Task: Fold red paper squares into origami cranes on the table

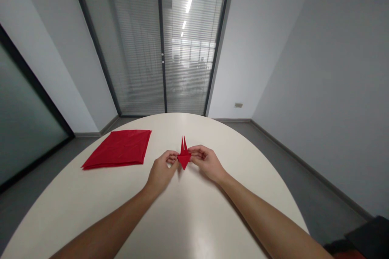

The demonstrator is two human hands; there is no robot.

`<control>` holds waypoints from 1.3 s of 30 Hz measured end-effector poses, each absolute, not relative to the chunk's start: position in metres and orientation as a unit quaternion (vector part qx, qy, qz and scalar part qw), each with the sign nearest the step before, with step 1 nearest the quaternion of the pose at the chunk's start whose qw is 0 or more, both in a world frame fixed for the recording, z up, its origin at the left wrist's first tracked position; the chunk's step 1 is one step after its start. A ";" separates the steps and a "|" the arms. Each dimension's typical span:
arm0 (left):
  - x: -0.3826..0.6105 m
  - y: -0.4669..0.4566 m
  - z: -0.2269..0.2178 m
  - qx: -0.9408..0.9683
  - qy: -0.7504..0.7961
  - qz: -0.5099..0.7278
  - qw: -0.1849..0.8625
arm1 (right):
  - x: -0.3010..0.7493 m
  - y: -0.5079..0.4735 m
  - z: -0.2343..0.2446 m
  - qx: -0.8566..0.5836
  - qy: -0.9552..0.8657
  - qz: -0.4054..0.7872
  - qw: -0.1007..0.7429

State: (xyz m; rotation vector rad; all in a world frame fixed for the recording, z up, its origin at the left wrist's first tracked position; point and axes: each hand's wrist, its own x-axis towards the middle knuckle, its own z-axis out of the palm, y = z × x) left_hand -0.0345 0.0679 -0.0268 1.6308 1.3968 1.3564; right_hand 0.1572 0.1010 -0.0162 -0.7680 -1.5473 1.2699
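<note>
A small folded red paper piece (184, 156) with two thin points sticking up is held just above the white round table (170, 218). My left hand (161, 172) pinches its left side with fingers closed. My right hand (206, 161) pinches its right side, fingers also closed. Both hands meet at the paper near the middle of the table's far half.
A stack of flat red paper sheets (120, 153) lies on the table to the left of my hands. Beyond the table are glass doors with blinds (161, 48), grey walls and grey floor. A dark object (369, 234) sits at the lower right.
</note>
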 end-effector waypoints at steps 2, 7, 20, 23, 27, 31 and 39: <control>-0.033 0.066 -0.023 0.613 0.521 0.516 0.295 | 0.158 0.101 -0.014 -0.327 -0.634 0.513 0.478; -0.031 0.063 -0.016 0.607 0.512 0.525 0.305 | 0.159 0.100 -0.012 -0.336 -0.636 0.506 0.476; -0.030 0.061 -0.011 0.602 0.507 0.528 0.318 | 0.158 0.100 -0.013 -0.313 -0.629 0.527 0.479; -0.031 0.061 -0.012 0.602 0.508 0.531 0.312 | 0.158 0.101 -0.015 -0.310 -0.633 0.528 0.474; -0.032 0.063 -0.015 0.602 0.516 0.527 0.307 | 0.159 0.100 -0.016 -0.306 -0.671 0.503 0.450; -0.033 0.063 -0.016 0.604 0.516 0.526 0.302 | 0.162 0.094 -0.007 -0.328 -0.725 0.382 0.470; -0.033 0.062 -0.015 0.606 0.514 0.520 0.313 | 0.164 0.089 0.006 -0.336 -0.757 0.232 0.511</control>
